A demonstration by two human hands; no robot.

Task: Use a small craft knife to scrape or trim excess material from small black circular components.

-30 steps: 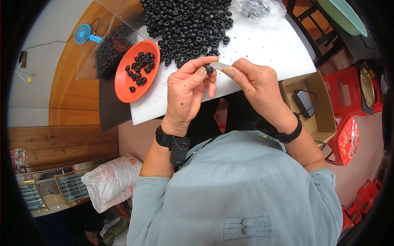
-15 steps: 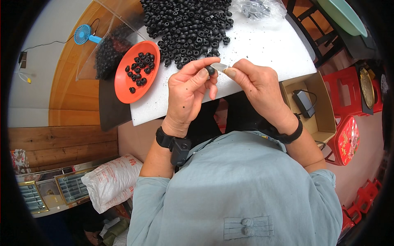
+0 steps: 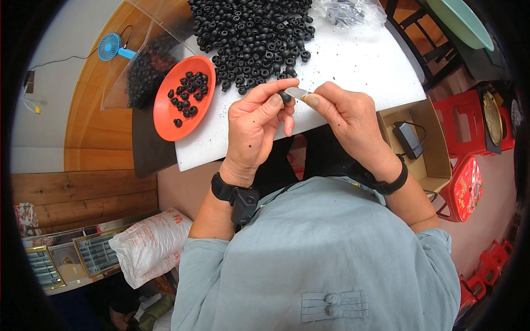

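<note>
Between the thumb and fingers of my left hand [image 3: 255, 121] is a small round black rubber-like piece [image 3: 285, 97]. My right hand [image 3: 345, 110] grips a short knife, its pale blade [image 3: 296, 92] touching the top of the black piece; the handle is mostly hidden in my fingers. Beyond my hands, a large heap of similar black pieces [image 3: 251, 41], many with a round hole, covers the far part of a white foam board [image 3: 353, 66]. Left of my left hand, an orange-red plate [image 3: 165, 118] holds several black pieces.
A clear box [image 3: 118, 83] with dark contents stands behind the plate, near a small blue fan [image 3: 110, 47]. Clear plastic wrapping [image 3: 353, 12] lies at the far right of the board. Right of me are a cardboard box [image 3: 436, 160] with a black adapter [image 3: 407, 139], and red stools [image 3: 464, 187].
My hands hold nearly the same pose. My left hand and the black piece have shifted very slightly, and the knife blade has turned a little against the piece.
</note>
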